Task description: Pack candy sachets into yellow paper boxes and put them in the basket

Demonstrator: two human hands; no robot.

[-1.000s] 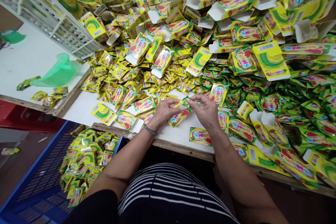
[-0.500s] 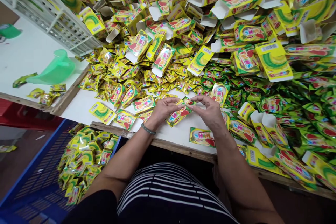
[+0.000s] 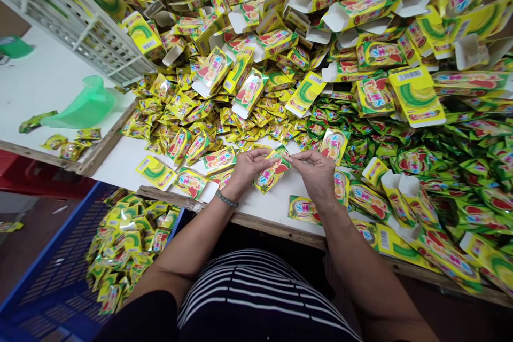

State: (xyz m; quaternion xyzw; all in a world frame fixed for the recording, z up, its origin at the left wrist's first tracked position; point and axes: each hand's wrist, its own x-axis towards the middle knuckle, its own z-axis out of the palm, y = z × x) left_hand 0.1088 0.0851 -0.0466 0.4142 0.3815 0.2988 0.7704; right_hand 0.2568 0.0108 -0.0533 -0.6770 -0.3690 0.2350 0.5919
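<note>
Far left of the hands, the white crate (image 3: pixel 84 26) runs out of view, and below it lies a green scoop (image 3: pixel 90 104). Nearer the left forearm, the blue basket (image 3: pixel 60 240) is cut off at the picture's edge; it holds a heap of packs (image 3: pixel 128 240), the lower ones buried.

Beyond the left hand (image 3: pixel 245 172) spread yellow sachets (image 3: pixel 180 104). That hand is nearly closed, thumb and fingers pinching the box (image 3: pixel 272 173) at its left side and covering part of it. The box is tilted between the two hands. The right hand (image 3: pixel 315 171) has its thumb and forefinger pinched together on the box's upper right end; exactly which edge or flap they grip is too small to tell.

The right wrist partly hides a flat box (image 3: pixel 303 209). Beyond both hands rises a pile of cartons (image 3: pixel 248 16), and right of the right hand are green sachets (image 3: pixel 417 157), many overlapped.
</note>
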